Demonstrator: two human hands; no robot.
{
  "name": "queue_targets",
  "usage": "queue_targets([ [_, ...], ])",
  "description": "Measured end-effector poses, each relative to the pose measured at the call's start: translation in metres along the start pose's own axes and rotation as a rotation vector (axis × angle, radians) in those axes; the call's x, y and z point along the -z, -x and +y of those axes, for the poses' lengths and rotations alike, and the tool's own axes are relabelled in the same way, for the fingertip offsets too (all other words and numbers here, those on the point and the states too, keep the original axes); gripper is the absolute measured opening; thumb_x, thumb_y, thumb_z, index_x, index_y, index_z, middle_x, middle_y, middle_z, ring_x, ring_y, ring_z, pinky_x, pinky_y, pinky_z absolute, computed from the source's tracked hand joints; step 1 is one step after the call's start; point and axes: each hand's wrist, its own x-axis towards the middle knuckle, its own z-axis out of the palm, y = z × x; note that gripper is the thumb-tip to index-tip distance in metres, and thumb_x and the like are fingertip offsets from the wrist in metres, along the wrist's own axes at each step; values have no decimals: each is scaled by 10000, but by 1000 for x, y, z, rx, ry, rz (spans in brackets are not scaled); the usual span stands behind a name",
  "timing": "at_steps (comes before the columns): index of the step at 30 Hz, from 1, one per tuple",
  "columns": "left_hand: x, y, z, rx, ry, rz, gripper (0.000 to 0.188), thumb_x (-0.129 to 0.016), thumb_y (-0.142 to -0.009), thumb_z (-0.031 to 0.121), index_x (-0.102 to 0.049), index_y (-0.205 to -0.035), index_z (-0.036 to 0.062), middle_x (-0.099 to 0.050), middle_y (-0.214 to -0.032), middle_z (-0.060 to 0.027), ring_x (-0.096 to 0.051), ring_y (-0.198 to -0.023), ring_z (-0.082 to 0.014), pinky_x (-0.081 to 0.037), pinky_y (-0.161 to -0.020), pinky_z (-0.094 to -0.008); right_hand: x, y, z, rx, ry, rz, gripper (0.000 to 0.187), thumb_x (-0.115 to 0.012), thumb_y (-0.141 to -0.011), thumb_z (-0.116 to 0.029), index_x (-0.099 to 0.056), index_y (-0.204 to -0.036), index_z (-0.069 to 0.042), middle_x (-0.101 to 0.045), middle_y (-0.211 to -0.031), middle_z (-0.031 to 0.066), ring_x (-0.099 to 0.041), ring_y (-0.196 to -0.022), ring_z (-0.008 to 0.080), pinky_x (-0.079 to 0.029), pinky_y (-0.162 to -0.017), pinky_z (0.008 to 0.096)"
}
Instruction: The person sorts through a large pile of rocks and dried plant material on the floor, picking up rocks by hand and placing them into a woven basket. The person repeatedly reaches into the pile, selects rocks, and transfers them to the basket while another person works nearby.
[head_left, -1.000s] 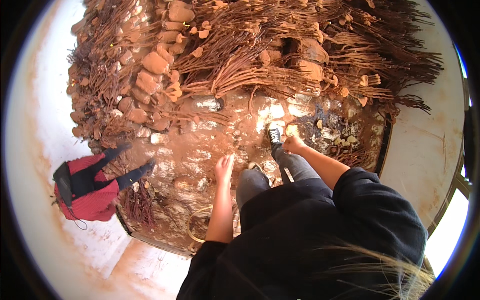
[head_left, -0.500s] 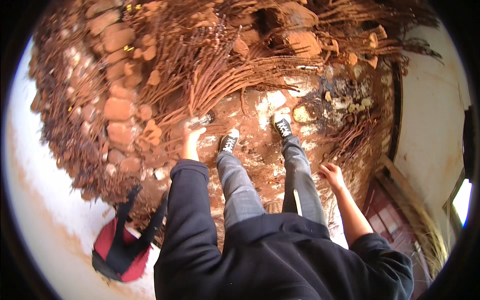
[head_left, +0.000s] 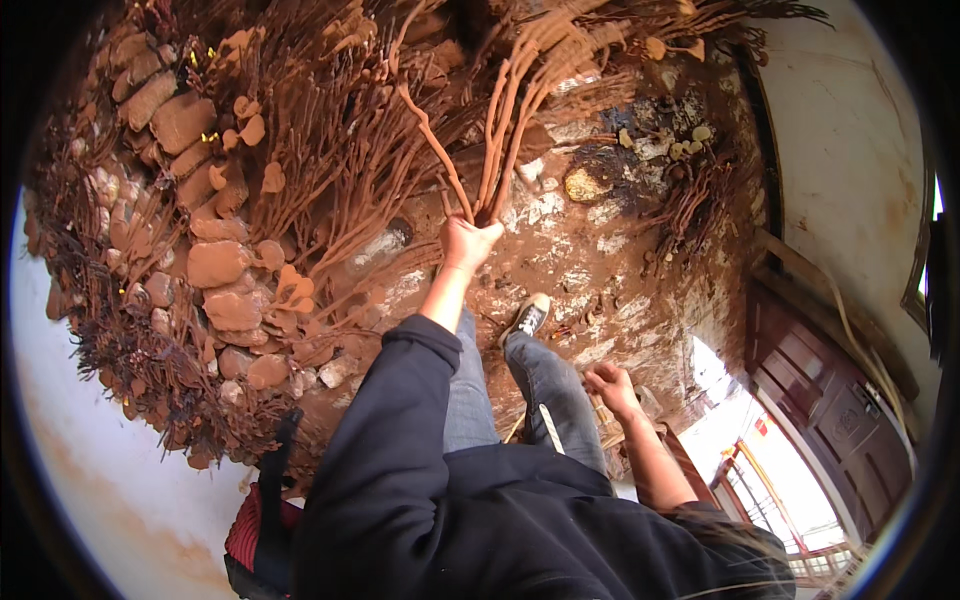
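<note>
My left hand (head_left: 468, 243) is closed round the ends of several long, reddish-brown stalks (head_left: 497, 140). They fan out away from me from the fist, over the dirt-covered floor. My right hand (head_left: 612, 388) hangs beside my right leg with its fingers curled in. What it holds, if anything, is hidden. Beyond and to the left of my left hand lies a large heap of similar stalks (head_left: 350, 190).
Rounded, dirt-coated lumps (head_left: 218, 263) form a row within the heap. A smaller bundle of dark stalks (head_left: 690, 200) lies near the right wall. A dark red door (head_left: 830, 400) stands beside a bright opening. A red and black bag (head_left: 250, 530) sits at lower left.
My left hand has moved right and now grips stalks, their stems raised from the heap. My right hand has come closer to my leg. The view has turned, bringing the doorway in.
</note>
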Motion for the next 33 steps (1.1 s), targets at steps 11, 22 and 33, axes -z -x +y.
queue_targets([
  [11,-105,202,199,-151,335,-299,140,-700,-749,106,-617,-784,-1,-590,-689,12,-524,-596,-59,-436,-522,-229,-30,48,-99,683,-379,303,590,-692,-683,-87,-431,-1205,2,-557,-1065,95,-538,-1015,218,-451,-836,314],
  [22,-97,240,237,-834,-870,-753,823,-775,-616,358,-375,-1286,94,-451,-1286,-106,-443,-1174,-271,-366,-984,-421,108,180,-114,784,-935,119,325,-595,-847,-224,-447,-577,-118,-340,-440,-58,-271,-340,58,-218,-318,232],
  [33,-148,294,236,-1591,-1201,-1247,870,-734,-579,383,-343,-1322,155,-315,-1359,-160,-185,-1321,-307,-90,-1046,-586,137,277,-99,809,-1032,-140,394,-420,-931,-296,-315,-583,-143,-242,-438,-55,-207,-340,55,-190,-308,194],
])
